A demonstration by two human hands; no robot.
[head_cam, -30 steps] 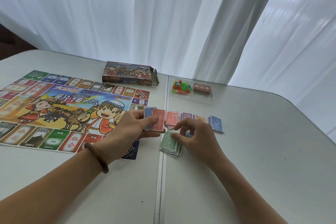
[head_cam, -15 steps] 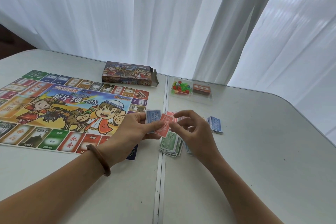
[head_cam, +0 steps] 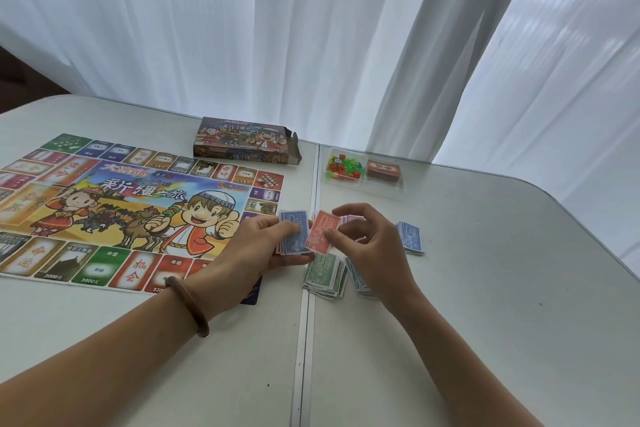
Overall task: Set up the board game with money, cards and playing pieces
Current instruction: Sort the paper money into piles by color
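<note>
The colourful game board (head_cam: 104,204) lies flat on the left of the table. My left hand (head_cam: 256,246) grips a small stack of play money (head_cam: 294,234) with a blue note on top. My right hand (head_cam: 370,250) pinches a red note (head_cam: 320,232) just right of that stack. Below my hands a green pile of notes (head_cam: 323,276) lies on the table seam, and a blue pile (head_cam: 410,237) lies to the right. A clear tray (head_cam: 398,191) at the back holds coloured playing pieces (head_cam: 343,165) and a red deck of cards (head_cam: 383,170).
The opened game box (head_cam: 242,140) lies behind the board by the white curtain (head_cam: 311,28). A seam (head_cam: 304,340) runs between the two table halves. A dark card (head_cam: 251,293) pokes out under my left wrist. The table's right edge (head_cam: 595,236) curves away.
My right hand rose from the green pile to the stack in my left hand and took the red note, which now sits off to the right of the blue one.
</note>
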